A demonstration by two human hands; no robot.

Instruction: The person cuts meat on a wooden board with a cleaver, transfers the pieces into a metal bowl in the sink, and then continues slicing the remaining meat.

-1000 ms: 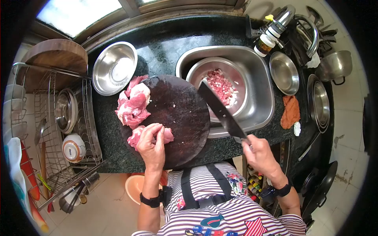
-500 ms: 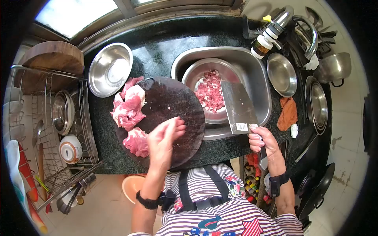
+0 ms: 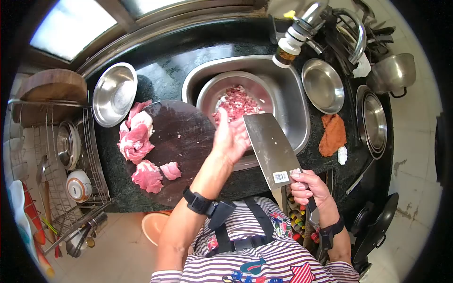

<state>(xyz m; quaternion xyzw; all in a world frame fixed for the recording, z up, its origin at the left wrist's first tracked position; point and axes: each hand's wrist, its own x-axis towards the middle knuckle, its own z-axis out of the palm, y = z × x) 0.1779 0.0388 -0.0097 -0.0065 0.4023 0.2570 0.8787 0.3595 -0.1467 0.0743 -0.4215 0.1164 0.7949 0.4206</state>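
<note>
My right hand (image 3: 311, 189) is wrapped round the dark handle of a cleaver (image 3: 272, 146), whose broad blade points up and to the left over the sink's near edge. With fingers stretched out, my left hand (image 3: 230, 137) is open beside the blade tip, in front of the steel bowl (image 3: 204, 97). Chopped meat (image 3: 238, 100) lies in that bowl, partly hidden by my left fingers. Larger raw pieces of meat (image 3: 137, 134) rest on the left side of the round chopping board (image 3: 181, 137), with a smaller piece of meat (image 3: 171, 170) nearby.
The bowl stands inside a steel sink (image 3: 302, 111). Left of the board is another steel bowl (image 3: 114, 94); a steel basin (image 3: 323, 86) and an orange cloth (image 3: 333, 136) lie to the right. A faucet (image 3: 356, 40) overhangs the back right. A dish rack (image 3: 45, 127) stands far left.
My left hand has moved right from above the board to the bowl's near side, and its fingers have spread. The cleaver has shifted slightly left and down. A small meat piece now shows on the board.
</note>
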